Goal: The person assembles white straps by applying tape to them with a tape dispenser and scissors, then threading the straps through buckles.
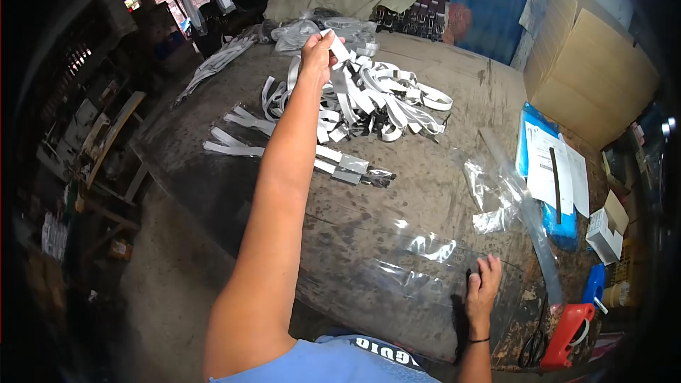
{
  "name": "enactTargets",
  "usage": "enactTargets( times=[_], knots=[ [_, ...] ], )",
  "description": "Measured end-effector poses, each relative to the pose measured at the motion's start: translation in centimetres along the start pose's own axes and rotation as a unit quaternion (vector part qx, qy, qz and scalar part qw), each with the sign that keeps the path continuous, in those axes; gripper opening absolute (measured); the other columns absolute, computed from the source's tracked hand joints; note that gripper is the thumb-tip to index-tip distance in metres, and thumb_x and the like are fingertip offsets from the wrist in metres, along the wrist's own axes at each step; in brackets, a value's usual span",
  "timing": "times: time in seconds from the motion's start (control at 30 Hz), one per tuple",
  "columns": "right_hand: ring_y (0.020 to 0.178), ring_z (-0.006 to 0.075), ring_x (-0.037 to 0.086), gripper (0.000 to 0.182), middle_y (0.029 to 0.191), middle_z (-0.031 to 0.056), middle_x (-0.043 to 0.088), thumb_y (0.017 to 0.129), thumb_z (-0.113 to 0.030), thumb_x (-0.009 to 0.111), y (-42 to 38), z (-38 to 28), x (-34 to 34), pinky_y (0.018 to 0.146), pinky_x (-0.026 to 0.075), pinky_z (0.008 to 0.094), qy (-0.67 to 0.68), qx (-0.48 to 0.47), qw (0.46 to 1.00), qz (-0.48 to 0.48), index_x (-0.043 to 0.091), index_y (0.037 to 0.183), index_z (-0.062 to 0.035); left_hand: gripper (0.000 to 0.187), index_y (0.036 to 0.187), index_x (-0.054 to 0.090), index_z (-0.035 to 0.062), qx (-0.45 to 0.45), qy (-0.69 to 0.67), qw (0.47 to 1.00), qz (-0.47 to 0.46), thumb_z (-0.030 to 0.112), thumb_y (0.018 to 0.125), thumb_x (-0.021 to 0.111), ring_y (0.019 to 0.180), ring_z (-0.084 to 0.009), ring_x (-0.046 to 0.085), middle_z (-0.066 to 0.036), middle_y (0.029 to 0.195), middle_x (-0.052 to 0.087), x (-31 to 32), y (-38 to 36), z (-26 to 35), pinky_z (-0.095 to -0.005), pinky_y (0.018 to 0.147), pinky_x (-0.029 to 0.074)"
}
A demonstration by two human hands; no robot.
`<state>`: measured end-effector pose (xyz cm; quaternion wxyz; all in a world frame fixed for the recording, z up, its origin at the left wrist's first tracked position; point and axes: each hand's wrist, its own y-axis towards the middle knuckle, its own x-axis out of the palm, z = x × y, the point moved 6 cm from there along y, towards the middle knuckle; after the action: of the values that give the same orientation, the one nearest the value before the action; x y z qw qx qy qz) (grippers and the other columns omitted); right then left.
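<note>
My left hand reaches far across the table, its fingers closed on a white strap at the back of a tangled pile. The pile of white straps with black buckles spreads to the right of that hand. Nearer to me, bundled straps in clear bags lie partly behind my left forearm. Low on the right, my right hand rests near the table surface with fingers apart, holding nothing. Just left of it, clear plastic bags lie flat on the table.
More packed straps lie at the back left, beside clear-wrapped bundles. On the right are papers over blue plastic, a cardboard box, a small white box, a red tape dispenser and scissors.
</note>
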<state>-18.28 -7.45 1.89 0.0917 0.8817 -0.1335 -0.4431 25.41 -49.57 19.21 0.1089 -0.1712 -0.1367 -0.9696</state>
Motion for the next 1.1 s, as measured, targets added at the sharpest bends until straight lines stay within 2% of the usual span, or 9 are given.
enactTargets(
  times=[0.4,0.5,0.77,0.8,0.83,0.93,0.97,1.03,1.1],
  knots=[
    [0.108,0.0346,0.060,0.036,0.116,0.0195,0.062,0.084,-0.006,0.067,17.3,-23.2,-6.0,0.090,0.048,0.0402,0.087,-0.357,0.914,0.172,0.060,0.119,-0.0045,0.012,0.102,0.054,0.0104,-0.106,-0.300,0.937,-0.145,0.016,0.094,0.062,0.078,-0.0157,0.067,-0.010,0.096,0.069,10.4,-17.9,0.5,-0.0216,0.054,0.054],
    [0.087,0.0322,0.066,0.031,0.096,0.0187,0.067,0.085,-0.010,0.067,19.0,-24.1,-2.6,0.074,0.050,0.0387,0.184,-0.198,0.962,-0.031,0.060,0.115,-0.0050,0.016,0.106,0.054,0.0118,-0.114,-0.297,0.941,-0.120,0.018,0.094,0.062,0.082,-0.0157,0.066,-0.009,0.098,0.068,11.1,-22.2,-0.5,-0.0275,0.065,0.054],
    [0.070,0.0215,0.062,0.023,0.079,0.0114,0.066,0.086,-0.012,0.068,14.8,-21.7,-5.1,0.067,0.048,0.0331,0.113,-0.199,0.972,-0.054,0.062,0.108,-0.0079,0.030,0.106,0.060,0.0000,-0.151,-0.443,0.884,-0.002,0.026,0.097,0.048,0.081,-0.0201,0.064,-0.011,0.095,0.066,5.4,-15.1,-3.3,-0.0260,0.063,0.054],
    [0.068,0.0186,0.059,0.024,0.077,0.0100,0.064,0.086,-0.012,0.068,14.3,-20.9,-5.7,0.066,0.048,0.0315,0.113,-0.198,0.972,-0.053,0.062,0.109,-0.0081,0.033,0.103,0.060,0.0005,-0.252,-0.532,0.737,-0.332,0.030,0.095,0.047,0.082,-0.0235,0.065,-0.013,0.096,0.065,5.1,-14.6,-2.4,-0.0305,0.067,0.055],
    [0.065,0.0146,0.056,0.024,0.074,0.0071,0.060,0.086,-0.010,0.067,13.8,-20.2,-6.4,0.064,0.046,0.0290,0.127,-0.203,0.970,-0.049,0.062,0.109,-0.0080,0.046,0.104,0.059,0.0011,-0.024,-0.403,0.909,-0.102,0.044,0.088,0.053,0.091,-0.0283,0.065,-0.016,0.102,0.065,4.3,-13.9,-0.8,-0.0366,0.066,0.056],
    [0.065,0.0093,0.054,0.021,0.074,0.0020,0.060,0.088,-0.006,0.065,11.9,-19.1,-8.9,0.059,0.044,0.0249,0.181,-0.142,0.971,-0.068,0.063,0.109,-0.0057,0.063,0.109,0.052,-0.0028,-0.090,-0.509,0.853,-0.070,0.055,0.085,0.042,0.108,-0.0414,0.058,-0.031,0.116,0.057,2.1,-15.4,3.3,-0.0417,0.062,0.049],
    [0.066,0.0080,0.055,0.022,0.074,0.0006,0.060,0.088,-0.006,0.064,11.4,-18.6,-9.6,0.059,0.044,0.0235,0.173,-0.142,0.972,-0.070,0.063,0.110,-0.0054,0.047,0.112,0.032,0.0090,-0.082,-0.547,0.827,-0.099,0.049,0.092,0.044,0.103,-0.0504,0.058,-0.036,0.111,0.055,0.5,-14.2,3.5,-0.0628,0.084,0.049],
    [0.069,0.0078,0.057,0.024,0.077,0.0008,0.061,0.088,-0.005,0.063,10.2,-17.8,-11.2,0.061,0.045,0.0236,0.172,-0.142,0.971,-0.080,0.064,0.112,-0.0058,0.045,0.113,0.059,0.0131,0.062,-0.450,0.882,-0.123,0.051,0.088,0.060,0.094,-0.0310,0.063,-0.019,0.101,0.065,-1.6,-13.8,6.2,-0.0561,0.089,0.049],
    [0.074,0.0081,0.058,0.025,0.081,0.0015,0.062,0.089,-0.004,0.063,8.2,-17.2,-12.9,0.065,0.046,0.0236,0.183,-0.124,0.971,-0.095,0.063,0.114,-0.0041,0.069,0.140,0.018,-0.0022,-0.124,-0.607,0.741,-0.260,0.036,0.089,0.044,0.115,-0.0482,0.049,-0.033,0.133,0.037,-4.3,-12.7,7.1,-0.0636,0.101,0.039]
  ],
)
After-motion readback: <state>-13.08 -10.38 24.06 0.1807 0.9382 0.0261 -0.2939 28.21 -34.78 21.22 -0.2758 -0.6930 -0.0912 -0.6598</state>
